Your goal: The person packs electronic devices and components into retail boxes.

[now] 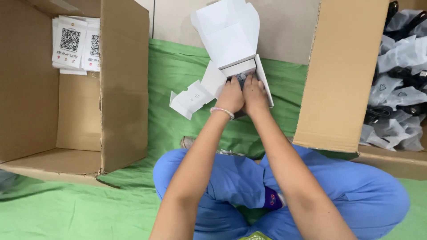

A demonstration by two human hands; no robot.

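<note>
Hands pressing a dark item into a small white carton

Both hands meet just above the middle of the view, side by side and touching. The left hand [230, 95], with a beaded bracelet [222, 111] at the wrist, has its fingers curled down at the mouth of a white folding carton [229, 38]. The right hand [255, 94] is curled the same way beside it. Between the fingertips a small dark item [240, 77] shows at the carton's opening; how firmly either hand grips it cannot be told. The carton's lid stands open toward 12 o'clock, and a loose flap [192, 98] spreads out toward 9 o'clock.

A green cloth [178, 71] covers the floor under the carton. The person sits cross-legged in blue trousers [231, 182] at 6 o'clock. At 9 o'clock lies a large cardboard box [120, 84] on its side, with a stack of white printed leaflets [75, 44] inside. At 3 o'clock, a second cardboard box [342, 75] holds grey plastic pouches [400, 53] with dark contents.
</note>
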